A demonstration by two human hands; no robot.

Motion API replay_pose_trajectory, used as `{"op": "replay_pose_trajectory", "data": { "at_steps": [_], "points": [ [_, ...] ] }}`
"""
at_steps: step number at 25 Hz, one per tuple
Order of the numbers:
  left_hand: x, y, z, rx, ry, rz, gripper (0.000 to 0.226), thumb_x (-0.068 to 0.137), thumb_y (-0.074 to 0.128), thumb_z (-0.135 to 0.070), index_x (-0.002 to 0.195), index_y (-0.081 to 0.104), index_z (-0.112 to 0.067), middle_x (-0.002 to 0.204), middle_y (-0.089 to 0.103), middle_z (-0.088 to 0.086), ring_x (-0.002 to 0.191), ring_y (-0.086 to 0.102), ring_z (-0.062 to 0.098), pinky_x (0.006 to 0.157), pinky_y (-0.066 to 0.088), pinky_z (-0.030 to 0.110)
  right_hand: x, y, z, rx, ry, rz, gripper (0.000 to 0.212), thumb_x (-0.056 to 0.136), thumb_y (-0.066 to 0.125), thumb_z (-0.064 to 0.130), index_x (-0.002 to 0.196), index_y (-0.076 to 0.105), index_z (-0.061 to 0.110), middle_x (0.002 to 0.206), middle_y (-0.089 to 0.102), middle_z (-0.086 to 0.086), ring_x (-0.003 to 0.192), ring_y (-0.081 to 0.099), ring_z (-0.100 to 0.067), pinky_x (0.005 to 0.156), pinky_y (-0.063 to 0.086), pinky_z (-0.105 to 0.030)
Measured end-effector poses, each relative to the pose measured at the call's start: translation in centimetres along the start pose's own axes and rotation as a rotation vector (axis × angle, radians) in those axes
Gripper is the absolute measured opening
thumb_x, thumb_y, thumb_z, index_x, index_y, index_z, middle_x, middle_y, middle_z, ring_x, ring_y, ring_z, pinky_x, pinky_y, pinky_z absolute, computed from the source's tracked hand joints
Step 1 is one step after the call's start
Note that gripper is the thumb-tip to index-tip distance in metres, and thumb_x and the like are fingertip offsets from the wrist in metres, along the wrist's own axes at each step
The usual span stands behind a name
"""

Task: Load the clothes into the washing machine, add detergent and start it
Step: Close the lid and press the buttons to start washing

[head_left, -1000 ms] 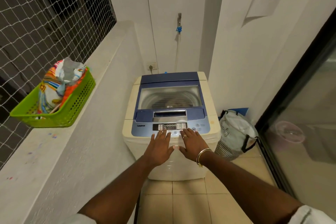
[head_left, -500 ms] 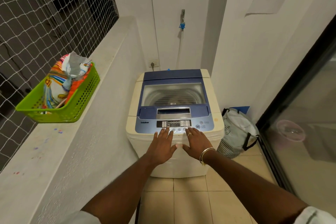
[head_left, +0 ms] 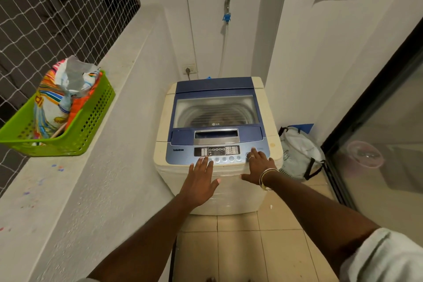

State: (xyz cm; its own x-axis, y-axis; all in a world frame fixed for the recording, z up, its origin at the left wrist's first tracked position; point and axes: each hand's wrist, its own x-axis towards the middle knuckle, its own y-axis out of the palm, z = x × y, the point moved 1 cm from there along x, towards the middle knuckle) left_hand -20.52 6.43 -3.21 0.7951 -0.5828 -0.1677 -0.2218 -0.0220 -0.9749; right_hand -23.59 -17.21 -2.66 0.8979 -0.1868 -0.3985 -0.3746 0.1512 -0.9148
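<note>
Nearest the camera, a pale sleeve [head_left: 384, 256] is covering the right upper arm, and both bare forearms are reaching out over the tiled floor [head_left: 240, 249]. The left hand [head_left: 199, 181] is lying flat and wide, fingers straight and together, with its fingertips touching the near left part of the control panel [head_left: 219, 154]. The right hand [head_left: 258, 167], wearing bangles [head_left: 266, 177] at the wrist and a ring [head_left: 251, 156], is spreading wide too, holding nothing. Its thumb is pointing left along the front edge and one straight finger is pressing on the right end of the panel, by the round buttons.

The washing machine [head_left: 229, 199] is standing on the floor in the middle, against the far wall. Its blue lid [head_left: 215, 89] is lying closed. Something dim is showing through the lid's window, but I cannot tell whether it is clothes.

To the right of the machine, a white laundry bag [head_left: 297, 153] is sitting on the floor beside a glass door [head_left: 389, 144].

To the left, a green basket [head_left: 77, 130] is resting on a pale ledge [head_left: 68, 185], holding an opened, colourful detergent bag [head_left: 57, 98] that is standing upright inside it. Netting [head_left: 57, 7] is stretching above the ledge.

On the far wall, a socket [head_left: 189, 69] and a tap [head_left: 227, 7] with a hose are hanging behind the machine.
</note>
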Motion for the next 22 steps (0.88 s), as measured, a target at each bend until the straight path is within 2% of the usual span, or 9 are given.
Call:
{"op": "replay_pose_trajectory", "data": {
  "at_steps": [5,8,11,14,17,19,22],
  "points": [
    [0.4,0.9,0.8,-0.023,-0.025,0.017,0.072,0.100,0.031,-0.056,0.157,0.011,-0.016,0.166,0.008,0.008,0.153,0.005,0.028,0.122,0.005,0.047,0.5,0.4,-0.5,-0.095,-0.009,-0.023,0.104,0.074,0.058,0.073,0.151,0.018,0.018,0.161,0.007,-0.006,0.147,0.009,-0.032,0.113,0.025,-0.056],
    [0.8,1.2,1.0,-0.036,-0.033,0.020,0.072,0.100,0.032,-0.055,0.157,0.011,-0.016,0.165,0.010,0.009,0.153,0.006,0.029,0.122,0.006,0.047,0.4,0.3,-0.5,-0.132,-0.017,-0.032,0.102,0.073,0.062,0.069,0.150,0.021,0.017,0.159,0.013,-0.006,0.144,0.016,-0.032,0.111,0.028,-0.053],
    [1.1,1.3,1.0,-0.047,-0.029,0.018,0.072,0.100,0.034,-0.054,0.157,0.013,-0.015,0.165,0.012,0.009,0.152,0.008,0.029,0.123,0.008,0.048,0.8,-0.7,-0.5,-0.058,-0.005,-0.011,0.091,0.072,0.069,0.061,0.144,0.032,0.019,0.146,0.033,-0.005,0.136,0.029,-0.029,0.105,0.035,-0.051],
    [1.3,1.0,0.5,-0.046,-0.007,0.004,0.071,0.099,0.037,-0.054,0.155,0.017,-0.015,0.164,0.016,0.009,0.152,0.012,0.029,0.123,0.013,0.049,1.5,-3.2,-1.0,-0.059,0.025,0.046,0.074,0.075,0.066,0.055,0.137,0.042,0.022,0.130,0.052,-0.003,0.130,0.036,-0.026,0.102,0.036,-0.048],
    [1.2,0.2,0.3,-0.038,0.009,-0.019,0.070,0.099,0.037,-0.054,0.154,0.021,-0.015,0.163,0.019,0.009,0.151,0.014,0.029,0.122,0.017,0.050,1.7,-4.8,-0.5,-0.116,0.037,0.130,0.070,0.078,0.062,0.061,0.133,0.045,0.023,0.129,0.055,-0.003,0.130,0.037,-0.027,0.100,0.035,-0.048],
    [0.9,-0.3,0.8,-0.037,0.006,-0.039,0.068,0.099,0.037,-0.054,0.153,0.023,-0.016,0.162,0.020,0.008,0.151,0.015,0.029,0.122,0.017,0.049,1.0,-4.3,0.3,-0.096,0.025,0.048,0.065,0.081,0.058,0.060,0.132,0.046,0.022,0.131,0.054,-0.003,0.130,0.038,-0.026,0.100,0.036,-0.047],
    [0.3,-0.7,1.5,-0.037,0.001,-0.051,0.066,0.099,0.038,-0.053,0.153,0.025,-0.016,0.162,0.021,0.009,0.150,0.017,0.029,0.122,0.016,0.048,-0.5,-1.9,1.7,-0.041,-0.054,-0.198,0.059,0.087,0.049,0.057,0.132,0.047,0.019,0.137,0.051,-0.004,0.132,0.038,-0.027,0.104,0.038,-0.046]
  ]
}}
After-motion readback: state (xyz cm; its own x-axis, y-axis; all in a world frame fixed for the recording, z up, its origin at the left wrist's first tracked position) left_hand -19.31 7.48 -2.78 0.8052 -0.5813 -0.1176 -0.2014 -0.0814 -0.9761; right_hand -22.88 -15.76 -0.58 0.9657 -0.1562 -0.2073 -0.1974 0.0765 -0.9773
